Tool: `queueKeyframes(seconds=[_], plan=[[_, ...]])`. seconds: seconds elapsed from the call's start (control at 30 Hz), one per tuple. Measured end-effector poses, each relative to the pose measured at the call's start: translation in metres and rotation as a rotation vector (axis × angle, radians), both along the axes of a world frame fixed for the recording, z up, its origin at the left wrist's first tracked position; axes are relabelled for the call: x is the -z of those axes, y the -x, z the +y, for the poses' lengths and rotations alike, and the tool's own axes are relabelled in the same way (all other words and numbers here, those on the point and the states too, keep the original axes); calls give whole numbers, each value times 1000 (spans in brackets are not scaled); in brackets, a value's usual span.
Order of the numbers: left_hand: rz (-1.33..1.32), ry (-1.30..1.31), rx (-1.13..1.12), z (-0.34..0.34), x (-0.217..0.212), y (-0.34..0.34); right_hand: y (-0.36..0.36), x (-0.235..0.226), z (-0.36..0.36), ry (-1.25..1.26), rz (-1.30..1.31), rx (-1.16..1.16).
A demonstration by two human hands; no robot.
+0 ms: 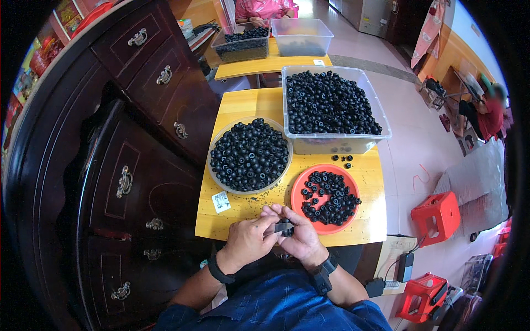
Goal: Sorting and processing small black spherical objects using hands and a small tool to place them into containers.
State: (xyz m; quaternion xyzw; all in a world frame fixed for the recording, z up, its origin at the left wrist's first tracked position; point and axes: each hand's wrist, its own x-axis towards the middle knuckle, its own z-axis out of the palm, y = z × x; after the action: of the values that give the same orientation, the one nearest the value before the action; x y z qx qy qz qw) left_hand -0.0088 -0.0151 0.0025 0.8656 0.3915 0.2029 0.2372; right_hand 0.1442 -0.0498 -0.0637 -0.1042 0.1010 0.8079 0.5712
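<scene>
My left hand (pixel 246 243) and my right hand (pixel 302 240) meet at the front edge of the yellow table, fingers bent and close together. Between them is a small flat grey metal blade (pixel 284 226), which looks pinched in my left fingers. Against it sits a small black round part (pixel 287 232), partly hidden, in my right fingers. Just beyond my right hand, a red plate (pixel 296 205) holds loose black parts, round with a hollow top. Farther left stands a round clear tub (pixel 289 160) heaped with the same parts.
Behind the plate, a large clear bin (pixel 331 144) is full of black parts; several lie loose beside it. A white label (pixel 221 202) lies left. Dark wooden drawers (pixel 149 165) stand close on the left. Red stools (pixel 436 219) are right. Another person in pink (pixel 264 10) sits beyond more bins.
</scene>
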Motion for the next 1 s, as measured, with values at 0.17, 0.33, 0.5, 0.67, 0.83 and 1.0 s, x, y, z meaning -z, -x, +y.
queueKeyframes(seconds=[0.17, 0.33, 0.5, 0.67, 0.83, 1.0], plan=[[-80, 105, 3, -5, -7, -5, -4, -2, -1, -20, 78, 11], [-73, -13, 51, -12, 2, -7, -3, -3, 1, 90, -12, 36], [-79, -94, 146, -11, 3, -6, -5, 11, -1, 53, 174, 2], [-183, 122, 26, -8, -4, -4, -5, -3, -2, 78, 55, -9], [-346, 164, -77, 6, -2, -2, -7, -12, -8, -20, -297, -48], [-387, 120, -93, 7, -6, -4, -5, -18, -8, -87, -314, -77]])
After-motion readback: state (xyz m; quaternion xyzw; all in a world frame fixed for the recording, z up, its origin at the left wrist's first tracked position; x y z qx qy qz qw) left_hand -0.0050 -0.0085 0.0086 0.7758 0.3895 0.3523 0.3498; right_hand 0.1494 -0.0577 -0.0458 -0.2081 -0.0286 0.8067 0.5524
